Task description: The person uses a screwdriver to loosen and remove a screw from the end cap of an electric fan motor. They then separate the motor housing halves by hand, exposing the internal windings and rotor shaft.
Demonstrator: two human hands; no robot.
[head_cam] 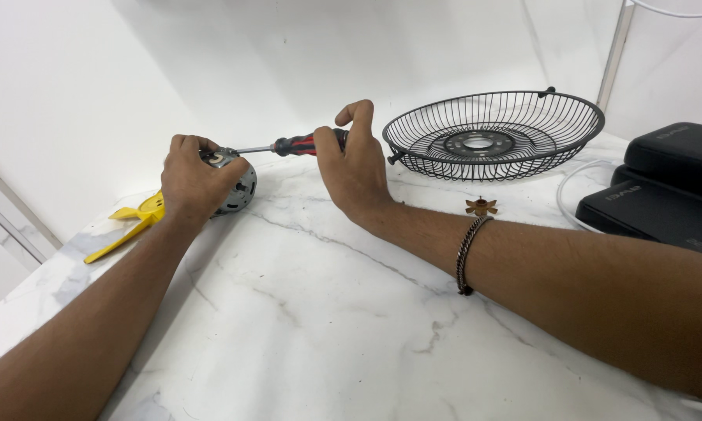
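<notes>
My left hand (194, 181) grips a small round grey motor (240, 192) that rests on its side on the white marble table (304, 312). My right hand (355, 164) holds a screwdriver with a red and black handle (304, 144). Its metal shaft lies level and its tip meets the upper face of the motor, just beside my left fingers. A dark beaded bracelet (468, 253) circles my right wrist.
A black wire fan guard (495, 136) lies dish-like at the back right. A small brown star-shaped part (481, 206) sits in front of it. Yellow plastic fan blades (129, 222) lie behind my left hand. Two black cases (663, 199) and a white cable (569, 195) occupy the right edge.
</notes>
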